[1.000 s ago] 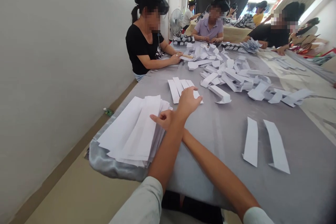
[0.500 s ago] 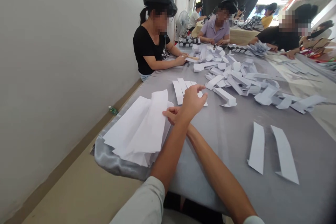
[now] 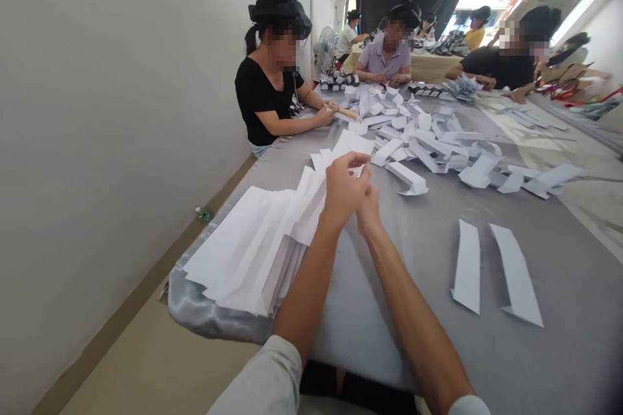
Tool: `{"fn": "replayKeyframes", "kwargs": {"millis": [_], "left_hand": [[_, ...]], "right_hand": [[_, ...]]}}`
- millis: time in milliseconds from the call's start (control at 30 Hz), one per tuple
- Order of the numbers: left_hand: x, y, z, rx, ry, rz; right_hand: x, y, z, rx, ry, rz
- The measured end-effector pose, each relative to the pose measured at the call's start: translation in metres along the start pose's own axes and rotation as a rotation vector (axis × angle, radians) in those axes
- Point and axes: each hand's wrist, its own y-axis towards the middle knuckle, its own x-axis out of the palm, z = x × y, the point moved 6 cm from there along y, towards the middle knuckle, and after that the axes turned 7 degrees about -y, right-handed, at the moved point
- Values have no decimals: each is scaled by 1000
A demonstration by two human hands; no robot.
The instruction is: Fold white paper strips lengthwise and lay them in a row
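A white paper sheet [image 3: 352,142] is in my two hands, slanting from upper right down toward a stack of similar paper [image 3: 233,246] at the table's near left corner. My left hand [image 3: 346,187] has its fingers curled around the sheet's right side. Just beside it, my right hand [image 3: 368,211] is closed at the same edge, its fingertips mostly hidden behind the left hand. Partly covered beyond the sheet are a few flat paper strips [image 3: 318,159]. One folded paper strip [image 3: 407,178] lies right of my hands.
A heap of folded paper strips [image 3: 428,142] spreads over the middle of the grey-covered table [image 3: 389,350]. Two creased strips [image 3: 468,266] lie at the right. A person in black [image 3: 272,91] sits at the left side, and other people sit farther back.
My right hand has moved rightward from under my left wrist, drawing the sheet off the stack. My left hand has come down and closed on the sheet. The view has shifted slightly.
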Motion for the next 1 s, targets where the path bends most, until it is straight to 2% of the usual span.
{"fn": "replayKeyframes", "kwargs": {"millis": [100, 233, 400, 667, 900, 1000], "left_hand": [[-14, 5, -1, -13, 13, 66], [-30, 11, -14, -24, 87, 138], [-31, 12, -30, -76, 181, 94], [-10, 9, -28, -148, 25, -10], [-12, 9, -28, -109, -54, -51], [-10, 8, -29, -131, -118, -88]], "right_hand": [[-24, 7, -4, 38, 103, 97], [-49, 15, -9, 56, 135, 191], [-69, 19, -15, 35, 124, 266], [-64, 12, -34, -64, 31, 222], [-54, 0, -52, -281, -167, 228], [-51, -1, -53, -303, -280, 248]]}}
